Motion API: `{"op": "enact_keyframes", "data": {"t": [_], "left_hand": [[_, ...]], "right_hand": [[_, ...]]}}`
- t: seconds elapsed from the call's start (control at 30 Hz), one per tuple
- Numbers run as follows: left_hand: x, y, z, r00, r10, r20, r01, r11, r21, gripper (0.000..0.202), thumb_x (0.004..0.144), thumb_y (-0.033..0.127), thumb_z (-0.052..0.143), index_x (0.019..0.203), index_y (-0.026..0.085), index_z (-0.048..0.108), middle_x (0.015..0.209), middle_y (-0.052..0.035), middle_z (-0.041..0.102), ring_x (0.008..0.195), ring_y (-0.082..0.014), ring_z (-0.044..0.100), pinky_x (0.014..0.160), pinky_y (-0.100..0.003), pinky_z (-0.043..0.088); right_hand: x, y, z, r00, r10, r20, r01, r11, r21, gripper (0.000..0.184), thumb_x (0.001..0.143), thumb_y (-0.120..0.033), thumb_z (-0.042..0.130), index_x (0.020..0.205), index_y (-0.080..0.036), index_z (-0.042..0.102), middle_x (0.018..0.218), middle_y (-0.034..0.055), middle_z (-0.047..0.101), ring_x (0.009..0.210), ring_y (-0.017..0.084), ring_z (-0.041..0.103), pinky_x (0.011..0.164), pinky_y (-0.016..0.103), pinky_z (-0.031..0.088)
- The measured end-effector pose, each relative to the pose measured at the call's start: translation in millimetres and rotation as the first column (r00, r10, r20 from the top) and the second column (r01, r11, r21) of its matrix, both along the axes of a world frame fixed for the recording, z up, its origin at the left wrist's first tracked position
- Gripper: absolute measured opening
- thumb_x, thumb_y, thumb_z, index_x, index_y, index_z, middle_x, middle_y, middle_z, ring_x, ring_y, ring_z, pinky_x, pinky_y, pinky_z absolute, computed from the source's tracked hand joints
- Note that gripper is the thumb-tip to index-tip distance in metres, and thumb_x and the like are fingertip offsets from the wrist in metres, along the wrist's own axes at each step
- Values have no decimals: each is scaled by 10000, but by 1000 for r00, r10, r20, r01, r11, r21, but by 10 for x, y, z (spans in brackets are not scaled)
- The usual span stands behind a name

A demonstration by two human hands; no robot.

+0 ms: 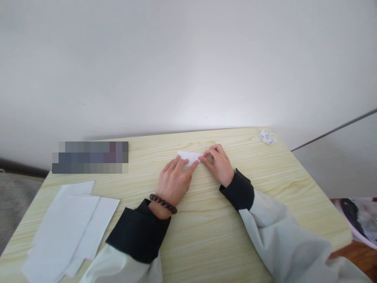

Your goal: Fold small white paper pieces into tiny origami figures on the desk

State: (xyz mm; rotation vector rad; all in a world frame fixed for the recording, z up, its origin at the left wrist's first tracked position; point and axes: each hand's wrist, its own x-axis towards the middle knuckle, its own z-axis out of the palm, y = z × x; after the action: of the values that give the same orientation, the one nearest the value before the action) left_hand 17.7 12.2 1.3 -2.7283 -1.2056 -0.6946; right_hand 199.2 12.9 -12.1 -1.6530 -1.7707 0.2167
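A small piece of folded white paper [191, 157] lies on the wood-grain table between my hands. My left hand [175, 177], with a dark bead bracelet [163, 203] at the wrist, rests over the paper's near and left edge, its fingers stretched out and pressing it down. At the paper's right end my right hand [219, 165] pinches the tip between thumb and index finger. Parts of the paper are covered by my fingertips.
Several white paper sheets [64, 228] lie overlapping at the table's left. Two small folded paper pieces [267, 137] sit at the far right corner. A blurred-out object [91, 158] is at the back left. A wall stands behind the table [200, 243]; a bin [362, 220] is at lower right.
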Motion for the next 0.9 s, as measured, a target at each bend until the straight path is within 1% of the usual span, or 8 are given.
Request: {"op": "enact_keyframes", "data": {"t": [0.13,0.33,0.63,0.9], "left_hand": [[7,-7,9,1000,2,-27,-2,1000,4,333,798,147,548,1091,275,642,1037,-57,648,1061,-274,558,848,-401,508],[-2,-6,-13,999,-4,-32,5,1000,9,319,790,143,560,1061,281,658,1036,-55,644,1067,-277,551,849,-399,505],[14,-6,-9,999,9,-41,-9,1000,3,323,791,151,560,1075,273,652,1045,-57,641,1070,-281,548,852,-401,502],[11,-14,17,999,3,-47,-4,1000,-29,305,807,153,539,1069,258,653,1053,-70,635,1080,-274,542,863,-406,495]], "right_hand": [[-8,2,-2,1000,-2,31,1,1000,14,161,818,-348,588,800,-189,600,872,55,513,824,184,532,734,312,452],[7,12,-14,999,38,19,-39,999,27,157,824,-349,581,800,-200,622,860,51,533,835,185,539,783,321,446],[-8,9,-10,999,-5,53,4,1000,17,176,827,-368,571,791,-198,597,849,52,552,829,196,539,770,327,441],[-12,11,-8,999,-15,47,15,1000,4,189,824,-380,568,781,-197,588,849,52,553,827,193,537,769,322,436]]}}
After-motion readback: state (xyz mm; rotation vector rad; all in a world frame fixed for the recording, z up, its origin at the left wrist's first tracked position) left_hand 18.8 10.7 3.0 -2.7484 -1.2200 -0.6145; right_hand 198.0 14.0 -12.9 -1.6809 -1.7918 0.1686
